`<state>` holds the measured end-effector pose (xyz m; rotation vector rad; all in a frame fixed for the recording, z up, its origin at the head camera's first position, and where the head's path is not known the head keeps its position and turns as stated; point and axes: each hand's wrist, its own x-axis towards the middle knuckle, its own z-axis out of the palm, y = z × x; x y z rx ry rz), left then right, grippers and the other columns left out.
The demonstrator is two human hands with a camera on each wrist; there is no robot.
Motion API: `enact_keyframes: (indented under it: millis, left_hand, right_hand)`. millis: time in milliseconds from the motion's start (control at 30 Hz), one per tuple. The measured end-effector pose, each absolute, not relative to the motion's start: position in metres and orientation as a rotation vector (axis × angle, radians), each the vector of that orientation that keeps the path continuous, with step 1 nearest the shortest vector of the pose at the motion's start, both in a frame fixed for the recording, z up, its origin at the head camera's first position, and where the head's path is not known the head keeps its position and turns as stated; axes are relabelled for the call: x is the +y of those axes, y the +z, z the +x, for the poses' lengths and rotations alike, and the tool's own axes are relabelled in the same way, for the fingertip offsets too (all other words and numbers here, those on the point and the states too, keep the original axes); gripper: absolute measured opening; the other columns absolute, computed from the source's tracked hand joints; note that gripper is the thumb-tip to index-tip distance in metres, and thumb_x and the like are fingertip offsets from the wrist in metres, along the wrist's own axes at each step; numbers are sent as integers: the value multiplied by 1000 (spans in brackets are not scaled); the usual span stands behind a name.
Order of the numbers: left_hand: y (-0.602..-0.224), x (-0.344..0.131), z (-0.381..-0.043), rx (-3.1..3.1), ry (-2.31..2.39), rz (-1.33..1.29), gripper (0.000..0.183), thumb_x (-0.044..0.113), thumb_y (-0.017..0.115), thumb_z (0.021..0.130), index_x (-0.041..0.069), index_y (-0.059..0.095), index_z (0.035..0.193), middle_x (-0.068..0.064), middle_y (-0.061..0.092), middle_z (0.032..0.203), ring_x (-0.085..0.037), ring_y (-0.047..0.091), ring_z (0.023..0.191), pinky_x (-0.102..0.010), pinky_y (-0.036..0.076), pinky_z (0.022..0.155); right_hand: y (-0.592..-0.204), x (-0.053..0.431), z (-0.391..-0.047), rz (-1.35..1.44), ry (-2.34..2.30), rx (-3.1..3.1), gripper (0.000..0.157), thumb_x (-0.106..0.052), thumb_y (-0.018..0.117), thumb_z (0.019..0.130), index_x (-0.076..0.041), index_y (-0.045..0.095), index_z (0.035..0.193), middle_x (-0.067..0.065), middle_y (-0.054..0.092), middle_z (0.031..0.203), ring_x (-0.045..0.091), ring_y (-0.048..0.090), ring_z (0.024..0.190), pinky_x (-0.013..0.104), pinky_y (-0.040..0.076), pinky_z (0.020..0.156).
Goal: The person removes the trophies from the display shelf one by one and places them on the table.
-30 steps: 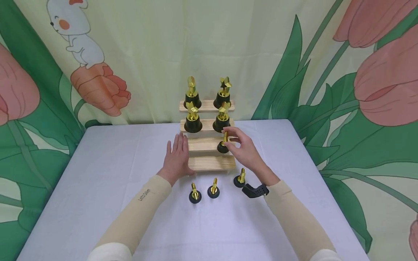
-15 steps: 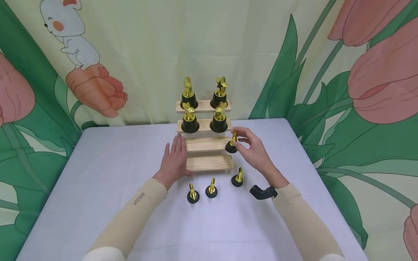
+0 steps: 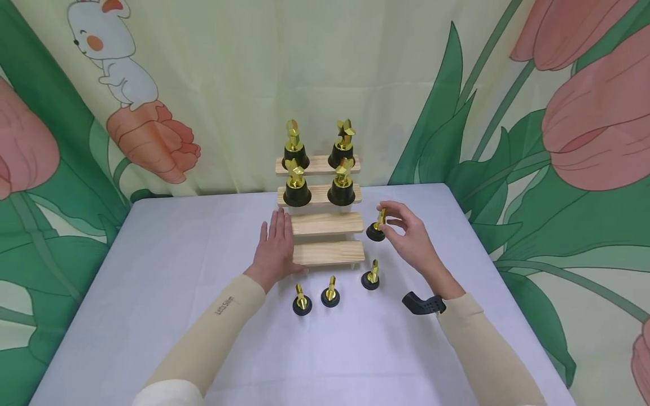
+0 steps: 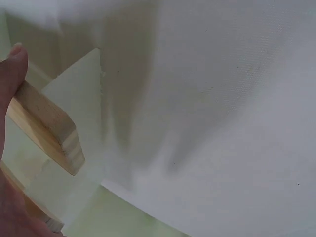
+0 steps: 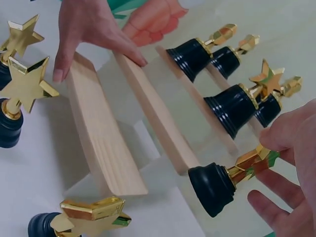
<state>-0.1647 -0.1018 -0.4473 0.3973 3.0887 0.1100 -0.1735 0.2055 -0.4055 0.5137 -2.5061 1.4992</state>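
Observation:
My right hand (image 3: pixel 410 234) pinches a small gold star trophy (image 3: pixel 376 232) by its star, off the right end of the wooden tiered stand (image 3: pixel 327 224). In the right wrist view the trophy's black base (image 5: pixel 211 189) tilts close beside a step's end. My left hand (image 3: pixel 274 248) lies with straight fingers along the stand's left ends; the left wrist view shows part of it at a plank end (image 4: pixel 47 123). Two trophies (image 3: pixel 342 192) stand on the second tier from the top and two more (image 3: pixel 295 153) on the top tier. The two lower steps are bare.
Three more star trophies stand on the white-clothed table (image 3: pixel 203 316) in front of the stand: a left one (image 3: pixel 302 303), a middle one (image 3: pixel 330 296) and a right one (image 3: pixel 370 278). A printed curtain (image 3: pixel 228 101) hangs close behind the stand.
My right hand has carried the trophy rightward, from over the third tier to beyond the stand's right end. My left hand has stayed at the stand's left side.

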Motion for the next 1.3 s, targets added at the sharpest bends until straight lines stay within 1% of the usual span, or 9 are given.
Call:
enact_keyframes:
  millis: [133, 333, 533, 633, 767, 867, 1100, 1200, 1300]
  left_hand:
    - [-447, -101, -165, 3069, 76, 380, 142, 65, 82, 66, -10, 1, 155, -29, -4, 164, -40, 1, 154, -56, 11, 124]
    - [-447, -101, -166, 3061, 77, 365, 142, 65, 82, 66, -9, -1, 155, -28, -5, 164, -39, -1, 154, -55, 9, 124]
    - [-446, -100, -166, 3058, 96, 364, 141, 64, 82, 67, -9, -1, 155, -28, -5, 164, -39, -1, 154, -56, 8, 124]
    - [-446, -100, -166, 3055, 105, 362, 141, 64, 82, 67, -9, -1, 155, -28, -4, 164, -39, -1, 154, -56, 8, 124]
    - [-447, -100, -166, 3051, 101, 364, 141, 64, 82, 67, -9, -1, 155, -28, -4, 164, -40, 0, 154, -56, 9, 124]
    - [-448, -101, -166, 3061, 94, 365, 142, 65, 82, 67, -9, -1, 155, -28, -4, 164, -39, 1, 154, -56, 9, 124]
    - [-451, -101, -166, 3061, 87, 364, 141, 66, 82, 66, -8, 0, 155, -27, -3, 164, -40, 3, 154, -56, 10, 124]
    - [-452, -101, -166, 3075, 92, 368, 142, 66, 82, 65, -8, 2, 155, -27, -2, 164, -40, 4, 154, -57, 11, 124]
    - [-452, -101, -167, 3064, 97, 360, 142, 66, 82, 66, -8, 0, 155, -27, -4, 165, -39, 2, 154, -56, 10, 124]
  right_hand:
    - [-406, 207, -169, 478, 1506, -2524, 47, 0, 64, 93, -10, 52, 137, 11, 58, 135, 28, 56, 124, 47, 47, 107]
    - [-387, 201, -150, 453, 1492, -2539, 45, 8, 60, 92, 2, 50, 136, 24, 57, 134, 39, 55, 123, 56, 46, 105]
    - [-389, 202, -149, 456, 1478, -2534, 46, 9, 61, 91, 3, 50, 135, 25, 58, 133, 39, 56, 122, 56, 47, 103]
    - [-400, 207, -155, 442, 1464, -2540, 47, 8, 61, 91, 1, 50, 136, 23, 58, 134, 39, 56, 123, 56, 47, 103]
    - [-418, 216, -162, 416, 1443, -2552, 48, 4, 63, 92, -5, 51, 138, 17, 59, 135, 34, 57, 123, 52, 48, 104]
    - [-424, 221, -164, 400, 1434, -2562, 47, 0, 65, 93, -9, 51, 138, 13, 60, 135, 30, 58, 122, 49, 49, 104]
    - [-433, 227, -157, 356, 1425, -2609, 49, -1, 65, 93, -11, 51, 138, 9, 61, 134, 26, 58, 122, 46, 49, 103]
    - [-437, 230, -153, 337, 1396, -2624, 49, -1, 65, 92, -12, 51, 138, 8, 61, 133, 24, 59, 121, 42, 50, 102]
    - [-440, 233, -149, 318, 1385, -2631, 49, -1, 65, 92, -12, 51, 138, 8, 62, 133, 23, 59, 121, 38, 50, 101]
